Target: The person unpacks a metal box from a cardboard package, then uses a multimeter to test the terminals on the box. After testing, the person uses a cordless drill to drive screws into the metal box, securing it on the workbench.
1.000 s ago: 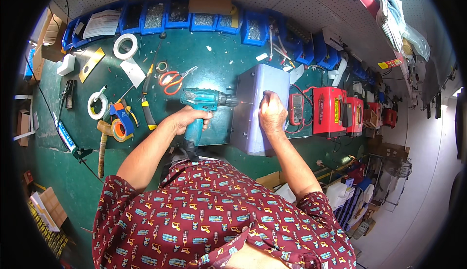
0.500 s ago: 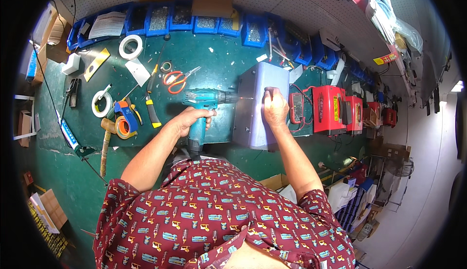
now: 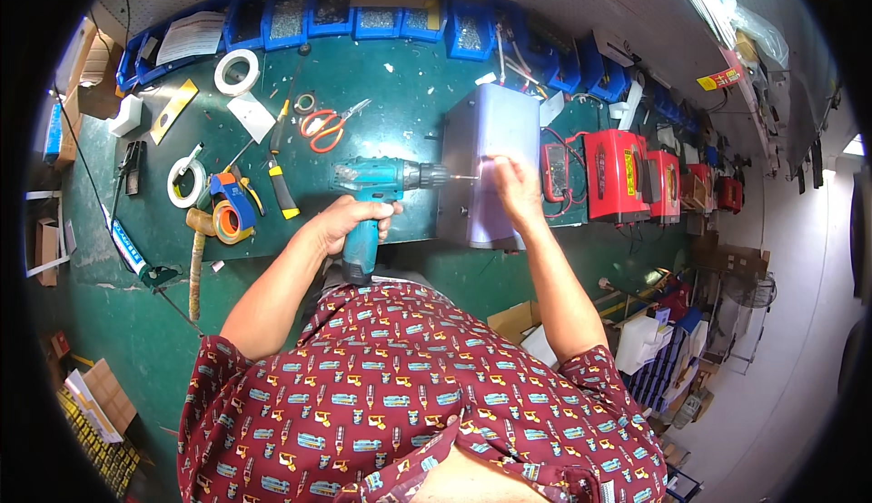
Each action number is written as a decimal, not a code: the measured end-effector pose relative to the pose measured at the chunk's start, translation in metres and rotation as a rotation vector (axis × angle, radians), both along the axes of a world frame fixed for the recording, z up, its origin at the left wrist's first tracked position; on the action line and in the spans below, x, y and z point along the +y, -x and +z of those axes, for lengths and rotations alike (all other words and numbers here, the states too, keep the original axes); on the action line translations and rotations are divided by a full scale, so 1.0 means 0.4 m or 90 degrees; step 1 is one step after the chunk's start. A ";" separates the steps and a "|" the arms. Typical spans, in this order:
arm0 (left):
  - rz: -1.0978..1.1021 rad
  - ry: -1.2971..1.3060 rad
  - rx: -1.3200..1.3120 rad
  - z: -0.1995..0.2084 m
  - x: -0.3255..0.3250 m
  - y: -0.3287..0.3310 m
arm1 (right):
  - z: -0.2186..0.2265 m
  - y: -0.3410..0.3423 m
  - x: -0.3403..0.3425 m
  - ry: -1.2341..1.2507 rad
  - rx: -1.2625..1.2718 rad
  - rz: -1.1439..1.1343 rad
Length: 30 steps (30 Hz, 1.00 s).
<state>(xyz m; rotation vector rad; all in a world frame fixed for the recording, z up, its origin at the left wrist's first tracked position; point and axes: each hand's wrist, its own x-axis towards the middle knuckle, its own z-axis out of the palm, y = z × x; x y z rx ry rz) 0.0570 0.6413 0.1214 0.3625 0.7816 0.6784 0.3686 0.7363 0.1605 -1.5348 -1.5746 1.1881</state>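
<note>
Both hands are curled, left [image 3: 361,219] round a drill [image 3: 371,174], right [image 3: 518,189], its hold hidden, at a box [image 3: 500,121].

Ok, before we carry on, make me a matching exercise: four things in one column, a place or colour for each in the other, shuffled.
1. Drill
2. Scissors
3. Multimeter
4. Tape dispenser

A. Beside the mallet
B. Held in the left hand
C. Orange handles
D. Between the pale box and the nearest red unit

Pairs: 1-B, 2-C, 3-D, 4-A
</note>
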 end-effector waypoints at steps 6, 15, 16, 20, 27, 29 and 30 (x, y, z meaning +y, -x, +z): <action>0.029 -0.022 0.075 -0.054 -0.057 -0.034 | -0.043 -0.033 -0.044 -0.335 -0.353 0.013; 0.040 -0.031 0.100 -0.063 -0.050 -0.068 | -0.040 0.008 -0.075 -0.385 -0.408 0.027; 0.041 -0.029 0.106 -0.063 -0.049 -0.068 | -0.042 0.010 -0.074 -0.394 -0.403 0.025; 0.025 -0.032 0.113 -0.063 -0.047 -0.065 | -0.042 0.010 -0.077 -0.397 -0.397 0.027; 0.019 -0.024 0.106 -0.063 -0.044 -0.063 | -0.042 0.010 -0.075 -0.403 -0.406 0.031; 0.010 -0.019 0.105 -0.059 -0.040 -0.060 | -0.042 0.009 -0.075 -0.402 -0.411 0.031; 0.004 -0.023 0.104 -0.059 -0.039 -0.056 | -0.045 0.007 -0.073 -0.402 -0.412 0.032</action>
